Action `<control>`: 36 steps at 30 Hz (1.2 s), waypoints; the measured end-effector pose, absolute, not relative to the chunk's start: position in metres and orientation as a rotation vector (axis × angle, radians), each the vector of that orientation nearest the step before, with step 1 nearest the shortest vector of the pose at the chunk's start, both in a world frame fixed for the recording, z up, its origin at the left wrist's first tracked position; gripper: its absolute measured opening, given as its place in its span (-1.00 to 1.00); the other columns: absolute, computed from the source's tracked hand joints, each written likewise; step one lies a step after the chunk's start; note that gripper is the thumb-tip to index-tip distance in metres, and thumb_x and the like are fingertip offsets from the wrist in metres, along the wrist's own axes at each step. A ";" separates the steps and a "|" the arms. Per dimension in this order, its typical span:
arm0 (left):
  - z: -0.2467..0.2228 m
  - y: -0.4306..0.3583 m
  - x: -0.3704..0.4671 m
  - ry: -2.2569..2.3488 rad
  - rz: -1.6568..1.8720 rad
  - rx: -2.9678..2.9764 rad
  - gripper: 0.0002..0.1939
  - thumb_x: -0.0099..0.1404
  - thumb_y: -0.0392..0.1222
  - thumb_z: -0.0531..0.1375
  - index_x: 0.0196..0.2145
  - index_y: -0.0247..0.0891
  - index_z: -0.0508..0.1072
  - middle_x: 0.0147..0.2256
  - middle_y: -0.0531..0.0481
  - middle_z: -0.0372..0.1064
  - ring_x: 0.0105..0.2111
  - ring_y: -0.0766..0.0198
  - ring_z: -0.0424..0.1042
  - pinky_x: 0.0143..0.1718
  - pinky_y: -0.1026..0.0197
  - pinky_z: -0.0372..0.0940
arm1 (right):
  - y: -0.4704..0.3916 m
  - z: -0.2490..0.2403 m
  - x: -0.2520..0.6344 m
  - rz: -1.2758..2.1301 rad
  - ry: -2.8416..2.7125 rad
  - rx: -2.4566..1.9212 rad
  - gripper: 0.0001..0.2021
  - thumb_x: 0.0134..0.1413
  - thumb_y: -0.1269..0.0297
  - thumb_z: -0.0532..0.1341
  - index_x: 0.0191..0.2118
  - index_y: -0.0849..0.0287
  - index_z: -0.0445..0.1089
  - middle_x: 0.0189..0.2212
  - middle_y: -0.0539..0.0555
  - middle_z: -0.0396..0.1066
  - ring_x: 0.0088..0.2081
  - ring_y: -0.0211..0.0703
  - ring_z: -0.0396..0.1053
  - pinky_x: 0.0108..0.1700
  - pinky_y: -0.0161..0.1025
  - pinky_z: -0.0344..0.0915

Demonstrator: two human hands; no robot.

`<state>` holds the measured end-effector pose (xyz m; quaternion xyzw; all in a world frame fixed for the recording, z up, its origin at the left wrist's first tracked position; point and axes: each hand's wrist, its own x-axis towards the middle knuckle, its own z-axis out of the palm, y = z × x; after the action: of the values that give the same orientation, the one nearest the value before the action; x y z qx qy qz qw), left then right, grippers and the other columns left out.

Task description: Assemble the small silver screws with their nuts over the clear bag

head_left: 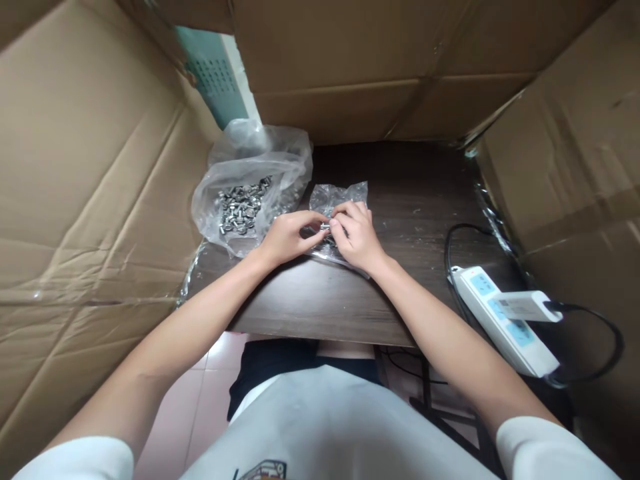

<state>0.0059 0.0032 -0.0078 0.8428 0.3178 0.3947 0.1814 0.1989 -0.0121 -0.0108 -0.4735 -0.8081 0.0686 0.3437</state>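
Over a small clear plastic bag point(344, 193), my left hand point(287, 238) and my right hand point(356, 233) meet at the fingertips. Between them shows a small shiny metal fitting point(325, 227), pinched by the left thumb and forefinger. The right thumb and fingers close on its other side and partly hide it. More small metal parts lie in the bag beneath the hands, mostly covered. To the left of my left hand, a large clear plastic bag point(203, 208) stands open with many loose metal fittings point(243, 208), some with round heads and short stems.
Cardboard walls point(350, 60) enclose the dark wooden table point(400, 177) at the back and both sides. On the right lies a white power strip point(500, 320) with a white plug-in adapter point(525, 306) and black cables. The table's front edge is close to my body.
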 end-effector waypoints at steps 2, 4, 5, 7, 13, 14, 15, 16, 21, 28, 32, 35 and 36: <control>-0.008 0.004 0.006 0.910 1.117 2.394 -0.83 0.33 -0.22 0.26 -0.14 -0.30 0.55 -0.29 -0.04 0.58 -0.34 0.30 0.55 -0.22 0.29 0.42 | -0.011 -0.010 0.199 0.163 -2.114 -1.240 -0.69 0.36 0.24 0.02 -0.37 0.14 0.41 -0.17 0.13 0.45 -0.08 0.03 0.27 -0.04 0.02 0.16; -0.008 0.005 0.005 0.914 1.119 2.412 -0.82 0.33 -0.20 0.26 -0.15 -0.31 0.55 -0.28 -0.06 0.58 -0.34 0.29 0.56 -0.21 0.27 0.43 | -0.010 -0.007 0.199 0.155 -2.127 -1.233 -0.70 0.35 0.25 0.03 -0.38 0.15 0.41 -0.17 0.13 0.45 -0.07 0.03 0.27 -0.03 0.03 0.16; -0.007 0.005 0.005 0.918 1.112 2.420 -0.81 0.33 -0.20 0.26 -0.14 -0.31 0.55 -0.28 -0.06 0.58 -0.34 0.29 0.56 -0.21 0.27 0.44 | -0.009 -0.006 0.199 0.155 -2.127 -1.233 -0.71 0.35 0.26 0.04 -0.37 0.15 0.41 -0.16 0.14 0.45 -0.07 0.03 0.27 -0.02 0.03 0.16; -0.006 0.005 0.005 0.920 1.118 2.441 -0.82 0.33 -0.19 0.26 -0.14 -0.29 0.55 -0.28 -0.04 0.59 -0.34 0.28 0.56 -0.22 0.27 0.44 | -0.009 -0.004 0.200 0.157 -2.131 -1.228 -0.73 0.34 0.26 0.05 -0.36 0.15 0.40 -0.14 0.15 0.45 -0.05 0.04 0.27 -0.01 0.04 0.17; -0.002 0.004 0.008 0.978 1.117 2.511 -0.86 0.31 -0.17 0.28 -0.17 -0.16 0.57 -0.31 0.08 0.59 -0.37 0.28 0.57 -0.29 0.25 0.45 | -0.009 -0.004 0.203 0.184 -2.199 -1.223 -0.76 0.36 0.25 0.03 -0.29 0.16 0.37 -0.05 0.16 0.38 0.03 0.07 0.22 0.05 0.05 0.17; -0.002 0.004 0.009 0.994 1.107 2.522 -0.86 0.31 -0.17 0.28 -0.16 -0.14 0.57 -0.31 0.10 0.59 -0.37 0.29 0.56 -0.30 0.24 0.45 | -0.009 -0.004 0.203 0.184 -2.207 -1.235 -0.76 0.37 0.26 0.00 -0.27 0.16 0.36 -0.03 0.16 0.36 0.04 0.08 0.20 0.06 0.06 0.17; -0.002 0.005 0.009 0.993 1.106 2.539 -0.86 0.32 -0.17 0.28 -0.16 -0.15 0.57 -0.32 0.11 0.59 -0.37 0.29 0.56 -0.30 0.24 0.45 | -0.009 -0.004 0.203 0.187 -2.219 -1.247 -0.76 0.38 0.26 -0.01 -0.26 0.16 0.35 -0.02 0.16 0.35 0.05 0.09 0.20 0.07 0.06 0.17; -0.002 0.006 0.010 1.003 1.107 2.555 -0.86 0.32 -0.18 0.28 -0.16 -0.17 0.57 -0.32 0.10 0.59 -0.37 0.29 0.56 -0.30 0.24 0.45 | -0.009 -0.004 0.203 0.187 -2.230 -1.257 -0.77 0.39 0.26 -0.02 -0.25 0.16 0.34 -0.01 0.16 0.34 0.06 0.09 0.20 0.06 0.06 0.17; -0.002 0.008 0.012 0.962 1.202 2.605 -0.86 0.22 -0.24 0.35 -0.23 -0.28 0.58 -0.38 0.04 0.60 -0.43 0.31 0.57 -0.37 0.32 0.40 | -0.011 0.001 0.202 0.183 -2.268 -1.301 -0.82 0.38 0.24 0.01 -0.22 0.12 0.30 0.00 0.14 0.33 0.05 0.08 0.20 0.04 0.02 0.21; 0.000 0.004 0.014 1.027 1.124 2.621 -0.87 0.27 -0.20 0.31 -0.24 -0.29 0.58 -0.35 0.05 0.60 -0.43 0.33 0.55 -0.35 0.33 0.39 | -0.010 0.002 0.205 0.174 -2.280 -1.298 -0.86 0.37 0.26 0.04 -0.22 0.15 0.28 0.01 0.11 0.34 0.04 0.03 0.22 0.04 -0.01 0.22; -0.001 0.005 0.010 1.001 1.109 2.644 -0.88 0.29 -0.19 0.29 -0.22 -0.23 0.57 -0.33 0.09 0.60 -0.42 0.35 0.53 -0.34 0.32 0.39 | -0.009 0.000 0.204 0.163 -2.284 -1.265 -0.81 0.39 0.26 0.02 -0.22 0.18 0.32 -0.02 0.11 0.36 0.03 0.01 0.24 0.06 0.00 0.19; -0.002 0.006 0.008 0.940 1.115 2.630 -0.89 0.28 -0.21 0.30 -0.21 -0.20 0.58 -0.34 0.10 0.59 -0.42 0.34 0.50 -0.36 0.29 0.38 | -0.011 0.001 0.204 0.180 -2.278 -1.263 -0.75 0.42 0.19 0.01 -0.24 0.14 0.34 -0.03 0.10 0.38 0.03 0.02 0.24 0.08 0.00 0.18; -0.002 0.006 0.008 0.927 1.117 2.621 -0.89 0.28 -0.22 0.31 -0.22 -0.20 0.58 -0.34 0.09 0.59 -0.42 0.33 0.50 -0.37 0.28 0.38 | -0.011 0.001 0.204 0.194 -2.278 -1.271 -0.73 0.43 0.17 0.00 -0.25 0.13 0.35 -0.03 0.10 0.39 0.04 0.02 0.24 0.09 0.00 0.17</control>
<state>0.0075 0.0064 -0.0024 0.8725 0.3087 0.3717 0.0725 0.2042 -0.0111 0.0012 -0.4691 -0.8410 0.0717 0.2598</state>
